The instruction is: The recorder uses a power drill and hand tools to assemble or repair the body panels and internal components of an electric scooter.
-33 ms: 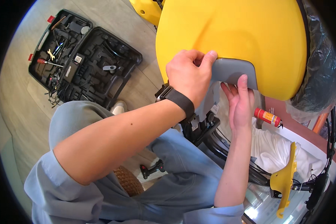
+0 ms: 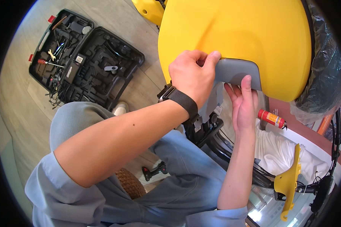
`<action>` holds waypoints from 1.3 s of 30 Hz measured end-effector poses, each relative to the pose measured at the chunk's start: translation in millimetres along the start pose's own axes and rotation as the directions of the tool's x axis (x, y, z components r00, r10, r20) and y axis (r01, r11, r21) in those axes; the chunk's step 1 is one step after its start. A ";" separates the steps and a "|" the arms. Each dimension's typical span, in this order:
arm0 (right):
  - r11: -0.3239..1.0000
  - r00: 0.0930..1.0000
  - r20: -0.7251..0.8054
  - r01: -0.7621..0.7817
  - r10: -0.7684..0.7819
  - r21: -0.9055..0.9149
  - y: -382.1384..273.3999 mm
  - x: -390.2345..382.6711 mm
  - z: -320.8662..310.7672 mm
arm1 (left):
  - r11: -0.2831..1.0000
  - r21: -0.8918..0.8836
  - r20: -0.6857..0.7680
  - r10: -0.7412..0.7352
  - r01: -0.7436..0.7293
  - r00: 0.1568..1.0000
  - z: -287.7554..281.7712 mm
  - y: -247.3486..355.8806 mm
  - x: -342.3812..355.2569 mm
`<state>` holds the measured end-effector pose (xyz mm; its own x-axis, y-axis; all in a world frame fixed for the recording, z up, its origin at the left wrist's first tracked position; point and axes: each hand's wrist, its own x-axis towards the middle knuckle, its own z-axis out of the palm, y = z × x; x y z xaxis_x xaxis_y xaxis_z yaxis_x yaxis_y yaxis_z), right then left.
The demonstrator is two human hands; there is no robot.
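Observation:
A large glossy yellow body panel (image 2: 238, 26) spreads before me, with a grey plastic trim piece (image 2: 236, 70) set in its near edge. My left hand (image 2: 191, 77), with a dark watch on the wrist, is closed at the trim's left end. Its thumb and bent fingers pinch the edge where grey meets yellow. From below, my right hand (image 2: 244, 109) grips the trim's lower edge, thumb against the grey face. The other fingers reach behind it, their tips partly hidden. Under the trim, grey and black vehicle parts (image 2: 201, 128) show between my arms.
At left, an open black tool case (image 2: 119, 53) lies on the wood-look floor with a screwdriver, a wrench and cables. A cordless power tool (image 2: 154, 171) sits between my legs. On the right are a red fire extinguisher (image 2: 272, 118) and a smaller yellow panel (image 2: 288, 183).

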<state>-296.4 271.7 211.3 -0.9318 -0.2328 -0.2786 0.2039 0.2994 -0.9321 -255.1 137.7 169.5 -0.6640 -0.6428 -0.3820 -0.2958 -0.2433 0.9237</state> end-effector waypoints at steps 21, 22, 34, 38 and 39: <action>0.999 0.998 -0.054 -0.024 0.023 -0.025 3.1 -2.0 -4.1 | 0.998 0.011 -0.051 0.069 -0.068 0.996 0.6 -1.1 -5.7; 0.999 0.999 -0.047 -0.022 0.021 -0.033 3.2 -1.2 -3.0 | 0.997 -0.013 -0.056 0.080 -0.081 0.995 -0.4 -1.9 -6.6; 0.998 0.997 -0.057 -0.048 0.045 -0.049 12.3 -1.4 -15.3 | 0.992 -0.118 -0.085 0.046 -0.055 0.995 1.1 16.1 -15.1; 0.992 0.998 -0.025 -0.064 0.062 -0.111 26.7 -7.2 -16.2 | 0.867 -0.465 -0.066 -0.237 0.180 0.969 -15.6 26.9 35.2; 0.989 0.996 0.002 -0.085 0.086 -0.125 29.4 -8.3 -13.1 | 0.867 -0.471 -0.157 -0.265 0.164 0.951 -19.0 20.3 52.9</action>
<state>-286.7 294.5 189.3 -0.9101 -0.2084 -0.3581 0.2431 0.4313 -0.8688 -283.3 84.9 168.5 -0.4453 -0.6613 -0.6037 -0.0415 -0.6583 0.7517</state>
